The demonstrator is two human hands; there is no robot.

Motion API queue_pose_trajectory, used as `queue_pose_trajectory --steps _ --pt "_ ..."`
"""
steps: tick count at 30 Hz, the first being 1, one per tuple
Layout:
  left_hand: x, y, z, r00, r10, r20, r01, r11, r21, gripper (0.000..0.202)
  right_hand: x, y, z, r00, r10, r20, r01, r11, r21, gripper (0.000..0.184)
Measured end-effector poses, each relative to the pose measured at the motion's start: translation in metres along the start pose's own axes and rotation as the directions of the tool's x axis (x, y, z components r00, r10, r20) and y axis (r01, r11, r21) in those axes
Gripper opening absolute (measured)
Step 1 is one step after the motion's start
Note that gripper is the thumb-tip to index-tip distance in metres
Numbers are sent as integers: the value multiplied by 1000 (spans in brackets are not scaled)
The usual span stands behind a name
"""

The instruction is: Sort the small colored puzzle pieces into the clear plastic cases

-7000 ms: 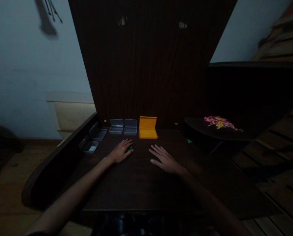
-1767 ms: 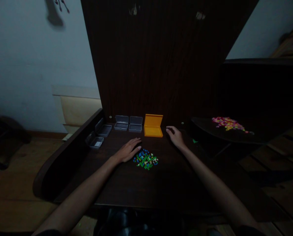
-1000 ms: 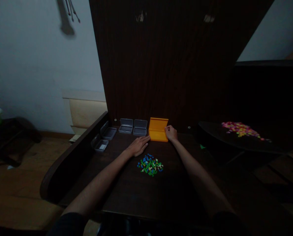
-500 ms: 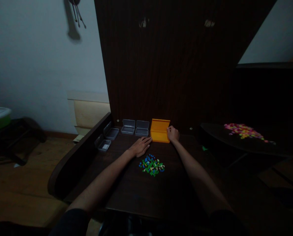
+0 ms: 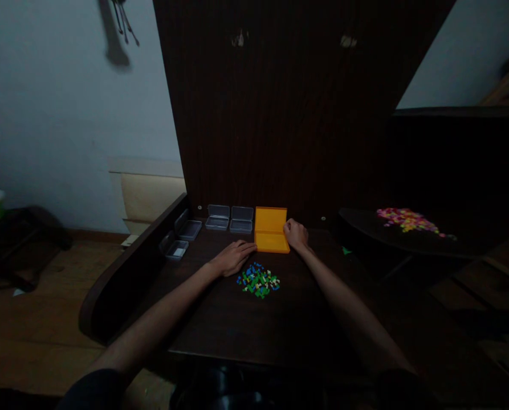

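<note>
An open orange box lies at the back of the dark wooden table. My right hand grips its right edge with curled fingers. My left hand rests flat on the table with fingers stretched toward the box's left front corner. Just in front of the box sits a small heap of blue, green and white pieces, to the right of my left hand.
Two clear plastic boxes stand left of the orange one, and two more lie along the raised left rim. A dark side surface at right carries a pile of pink and yellow pieces. A tall dark panel backs the table.
My right hand reached to the orange box and took hold of its right edge; the box now sits slightly nearer. My left hand slid up toward the box. The pile of pieces came into view.
</note>
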State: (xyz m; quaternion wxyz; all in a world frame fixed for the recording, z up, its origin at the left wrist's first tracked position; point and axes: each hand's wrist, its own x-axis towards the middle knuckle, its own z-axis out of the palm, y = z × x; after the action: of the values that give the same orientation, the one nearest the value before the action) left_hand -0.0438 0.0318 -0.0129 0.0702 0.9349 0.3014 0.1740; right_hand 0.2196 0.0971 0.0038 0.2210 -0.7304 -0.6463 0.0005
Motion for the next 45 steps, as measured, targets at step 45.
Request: queue_pose_trajectory --steps 45 --pt "-15 13 -3 994 100 -31 -98 992 75 40 1 11 4 974 -10 225 19 999 -34 25"
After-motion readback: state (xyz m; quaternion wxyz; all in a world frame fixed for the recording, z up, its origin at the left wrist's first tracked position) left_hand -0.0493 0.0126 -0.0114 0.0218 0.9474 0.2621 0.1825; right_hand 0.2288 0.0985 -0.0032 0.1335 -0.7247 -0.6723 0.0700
